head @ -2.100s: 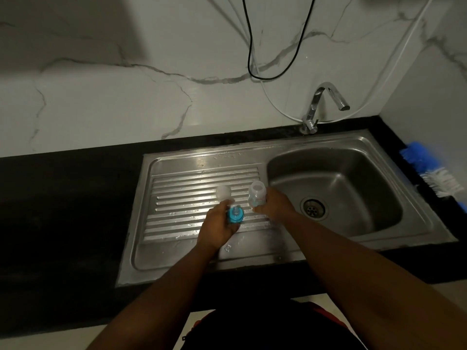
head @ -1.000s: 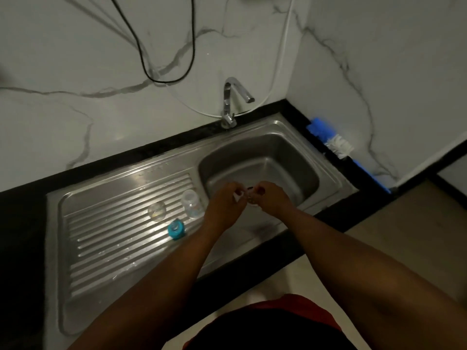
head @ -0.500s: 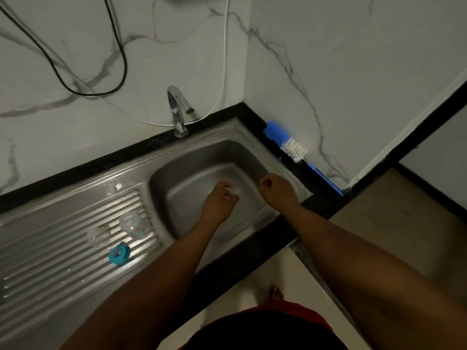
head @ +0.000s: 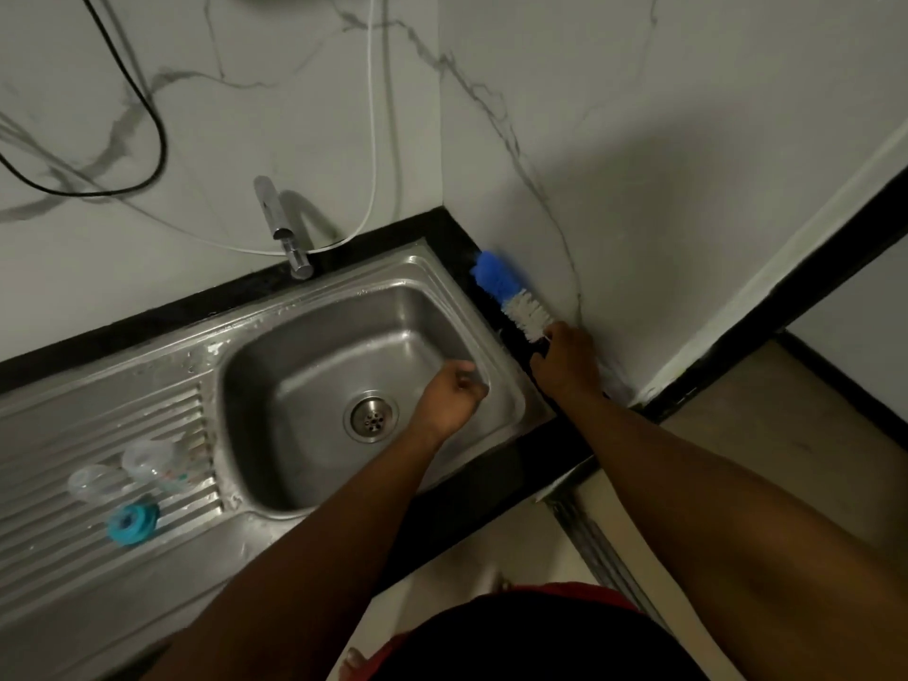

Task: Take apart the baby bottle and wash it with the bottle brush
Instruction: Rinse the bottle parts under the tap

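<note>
Blue and white bristles of the bottle brush [head: 513, 299] are lying on the narrow black bench [head: 457, 238] strip against the side wall. The person's right hand [head: 565, 361] is gripping the brush's handle right where the white bristles end, so the brush head is pointing away from that hand toward the corner. Just left of it, the left hand [head: 454, 393] is hovering over the right edge of the steel sink [head: 295, 366] basin with its fingers curled in; whether it is holding anything cannot be told. Far to the left of both hands, the separated pieces are resting on the ribbed drainboard [head: 73, 425]: the clear baby bottle body [head: 147, 459], a clear cap [head: 91, 481] just beside it, and a teal ring [head: 132, 523] nearer the person. Beyond the left hand, a chrome tap [head: 275, 213] is standing at the back of the sink.
</note>
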Demonstrator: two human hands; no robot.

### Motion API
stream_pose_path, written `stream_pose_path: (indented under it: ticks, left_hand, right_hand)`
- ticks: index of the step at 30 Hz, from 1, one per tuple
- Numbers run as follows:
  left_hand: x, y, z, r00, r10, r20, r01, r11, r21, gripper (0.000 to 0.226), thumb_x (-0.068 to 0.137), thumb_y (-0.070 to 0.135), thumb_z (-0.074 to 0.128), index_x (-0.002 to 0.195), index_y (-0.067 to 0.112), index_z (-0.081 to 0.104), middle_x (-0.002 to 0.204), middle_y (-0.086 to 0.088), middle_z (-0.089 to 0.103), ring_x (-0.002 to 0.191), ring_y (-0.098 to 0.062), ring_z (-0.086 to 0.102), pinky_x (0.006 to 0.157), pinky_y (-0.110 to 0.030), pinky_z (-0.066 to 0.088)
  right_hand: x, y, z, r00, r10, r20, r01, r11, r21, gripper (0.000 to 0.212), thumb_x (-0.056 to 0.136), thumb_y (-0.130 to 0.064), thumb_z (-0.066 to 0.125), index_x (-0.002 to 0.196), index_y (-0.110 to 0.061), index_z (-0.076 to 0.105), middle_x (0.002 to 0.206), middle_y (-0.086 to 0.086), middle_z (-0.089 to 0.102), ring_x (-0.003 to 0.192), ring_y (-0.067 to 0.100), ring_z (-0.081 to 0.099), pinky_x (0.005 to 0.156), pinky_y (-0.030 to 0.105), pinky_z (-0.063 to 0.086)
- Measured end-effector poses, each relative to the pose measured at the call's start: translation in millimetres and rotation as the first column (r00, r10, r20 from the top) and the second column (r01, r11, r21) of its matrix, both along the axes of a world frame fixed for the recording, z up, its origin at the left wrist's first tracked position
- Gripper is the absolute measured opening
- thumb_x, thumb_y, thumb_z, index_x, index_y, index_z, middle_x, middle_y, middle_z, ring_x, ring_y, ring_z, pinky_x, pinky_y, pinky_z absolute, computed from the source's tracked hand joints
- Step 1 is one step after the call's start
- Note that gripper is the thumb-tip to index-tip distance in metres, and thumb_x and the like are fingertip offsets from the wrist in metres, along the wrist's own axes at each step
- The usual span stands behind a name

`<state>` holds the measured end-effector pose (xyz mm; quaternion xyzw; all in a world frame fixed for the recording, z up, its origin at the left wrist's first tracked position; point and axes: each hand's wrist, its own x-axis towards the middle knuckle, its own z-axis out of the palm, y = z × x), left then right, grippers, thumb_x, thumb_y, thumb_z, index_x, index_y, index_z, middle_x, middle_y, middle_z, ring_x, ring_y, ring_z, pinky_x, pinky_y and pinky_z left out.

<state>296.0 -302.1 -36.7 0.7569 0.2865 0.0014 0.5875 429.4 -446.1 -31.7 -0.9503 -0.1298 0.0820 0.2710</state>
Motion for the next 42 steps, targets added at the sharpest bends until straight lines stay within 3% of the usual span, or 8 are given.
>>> stream_pose_path:
  ticks: [6,12,15,18,25,31,37,42]
  left_hand:
    - [10.3,-15.0,-4.8,0.998,0.008,-0.057,-0.012,0.998,-0.068,0.036,0.092,0.025,0.070,0.125,0.018,0.057,0.098,-0.007,0.068,0.085,-0.017,0.067,0.073,-0.022,0.049]
    - [-1.0,-11.7,-2.4,0.995,0.038,-0.091,-0.051,0.989,-0.139,0.034,0.093,0.019,0.069,0.124,0.011,0.056,0.092,-0.008,0.066,0.075,-0.018,0.065,0.066,-0.021,0.050]
    - [-9.4,-6.8,2.3,0.991,0.086,-0.099,-0.100,0.985,-0.142,0.028,0.093,0.020,0.068,0.119,0.016,0.057,0.095,-0.008,0.067,0.080,-0.021,0.066,0.062,-0.023,0.047]
    - [-20.4,0.1,5.4,0.985,0.146,-0.090,-0.156,0.980,-0.125,0.027,0.095,0.020,0.065,0.120,0.013,0.058,0.099,-0.008,0.066,0.076,-0.017,0.065,0.052,-0.014,0.044]
    - [-73.3,34.6,7.4,0.949,0.311,-0.055,-0.316,0.932,-0.177,0.020,0.100,0.029,0.059,0.111,0.013,0.061,0.101,-0.006,0.067,0.061,-0.011,0.062,0.046,-0.015,0.044]
    - [-145.9,78.1,22.9,0.937,0.348,-0.018,-0.345,0.919,-0.191,0.017,0.102,0.034,0.055,0.093,0.021,0.062,0.089,-0.001,0.069,0.061,-0.012,0.066,0.052,-0.021,0.044]
    - [-221.8,135.5,39.8,0.869,0.479,0.121,-0.462,0.875,-0.145,0.026,0.100,0.027,0.060,0.105,0.001,0.065,0.086,-0.011,0.071,0.060,-0.015,0.065,0.055,-0.020,0.048]
    - [-280.4,173.9,30.4,0.786,0.576,0.224,-0.592,0.806,0.003,0.012,0.095,0.030,0.065,0.091,0.019,0.068,0.079,-0.005,0.069,0.066,-0.014,0.063,0.067,-0.039,0.054]
  right_hand:
    - [26.4,-9.7,-8.4,0.987,0.077,-0.140,-0.101,0.980,-0.170,0.046,0.092,-0.016,0.056,0.136,-0.010,0.046,0.129,0.016,0.058,0.110,0.035,0.060,0.088,0.039,0.051]
    - [30.4,10.8,-15.9,0.966,0.019,-0.258,-0.066,0.983,-0.173,0.033,0.099,-0.029,0.050,0.121,-0.008,0.064,0.120,0.018,0.066,0.106,0.036,0.064,0.089,0.040,0.051]
    - [19.7,29.0,-18.0,0.940,0.136,-0.312,-0.139,0.990,0.011,0.025,0.098,-0.026,0.052,0.090,-0.010,0.070,0.098,0.015,0.068,0.092,0.032,0.066,0.077,0.031,0.048]
    - [1.1,53.8,-22.8,0.880,0.235,-0.414,-0.149,0.962,0.229,0.035,0.096,-0.023,0.061,0.062,-0.016,0.058,0.067,0.006,0.060,0.067,0.025,0.060,0.064,0.034,0.049]
    - [-73.5,121.6,-1.4,0.744,0.469,-0.477,-0.226,0.847,0.481,0.018,0.098,-0.018,0.062,0.086,-0.006,0.068,0.065,0.006,0.060,0.045,0.004,0.053,0.042,0.017,0.041]
    - [-140.7,181.2,13.0,0.651,0.571,-0.501,-0.226,0.775,0.590,0.013,0.090,-0.030,0.073,0.088,-0.017,0.074,0.066,-0.001,0.065,0.060,0.013,0.061,0.054,0.025,0.051]
    - [-221.9,250.6,40.4,0.563,0.657,-0.502,-0.185,0.692,0.698,0.019,0.087,-0.028,0.075,0.094,-0.011,0.076,0.074,0.011,0.062,0.070,0.025,0.060,0.069,0.036,0.052]
    - [-282.3,298.9,57.8,0.521,0.724,-0.452,-0.258,0.639,0.725,0.024,0.093,-0.019,0.069,0.096,0.005,0.070,0.066,0.012,0.056,0.055,0.015,0.057,0.059,0.029,0.053]
